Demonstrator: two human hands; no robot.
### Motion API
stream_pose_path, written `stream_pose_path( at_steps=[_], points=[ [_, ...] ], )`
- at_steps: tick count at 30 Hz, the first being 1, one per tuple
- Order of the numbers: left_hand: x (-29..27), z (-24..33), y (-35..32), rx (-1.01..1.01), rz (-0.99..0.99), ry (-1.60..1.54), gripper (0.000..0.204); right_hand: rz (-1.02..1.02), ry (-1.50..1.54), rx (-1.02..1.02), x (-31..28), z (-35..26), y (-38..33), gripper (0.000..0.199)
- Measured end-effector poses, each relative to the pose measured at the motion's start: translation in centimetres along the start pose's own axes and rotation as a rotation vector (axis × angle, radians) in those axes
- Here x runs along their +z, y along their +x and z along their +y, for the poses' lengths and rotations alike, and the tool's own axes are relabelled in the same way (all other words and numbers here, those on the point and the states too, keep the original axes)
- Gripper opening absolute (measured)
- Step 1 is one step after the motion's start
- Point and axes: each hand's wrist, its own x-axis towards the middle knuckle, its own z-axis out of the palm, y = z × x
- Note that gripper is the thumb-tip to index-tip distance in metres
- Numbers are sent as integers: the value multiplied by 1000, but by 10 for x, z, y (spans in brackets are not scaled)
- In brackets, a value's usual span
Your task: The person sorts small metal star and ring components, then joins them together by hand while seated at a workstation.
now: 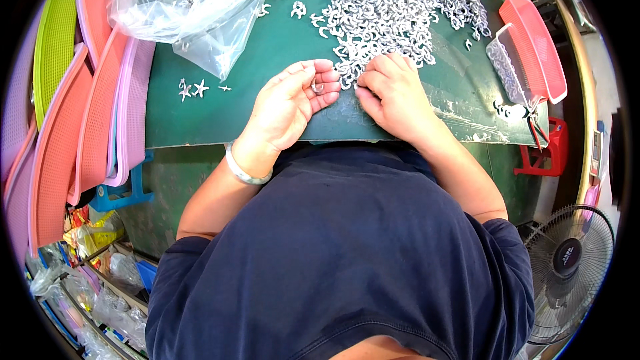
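Observation:
A heap of small silvery, C-shaped metal pieces [393, 10] covers the far middle of the green table [220, 117]. My left hand [291, 97] is turned palm up at the near edge of the heap, its fingers curled around one small curved metal piece [317, 86]. Beside it, my right hand [398, 97] has its back upward. Its fingers are bent and pressed together against the heap's near edge, hiding whatever is between them. Left of my hands lie a few star-shaped metal pieces [201, 88] and a tiny cross-shaped one [225, 89].
A clear plastic bag [193, 13] holding more pieces lies at the far left. Stacked plastic baskets [57, 160] crowd the left side. A pink basket [533, 47] and a clear tray of pieces [505, 67] sit at right. A fan [567, 273] stands lower right.

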Motion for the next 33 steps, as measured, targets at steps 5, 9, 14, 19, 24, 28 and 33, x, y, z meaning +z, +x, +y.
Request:
stream_pose_path(
  at_steps=[5,9,14,19,24,28,33],
  points=[
    [9,-1,-4,-51,-40,30,31,35,567,134,-1,5,0,6],
    [17,-6,-2,-119,-140,-60,31,33,565,76,-7,3,0,9],
    [13,-6,-1,-125,-83,-12,26,135,301,85,-19,14,-6,8],
    [9,-10,0,-139,-59,53,20,-39,118,-3,-23,16,-17,10],
    [15,-10,-1,-142,-27,101,18,2,75,-36,-14,19,-19,9],
    [28,-14,1,-155,-8,173,17,68,311,38,-13,11,-15,8],
    [23,-23,8,-144,-98,106,24,80,507,90,-18,5,-12,12]
  ],
)
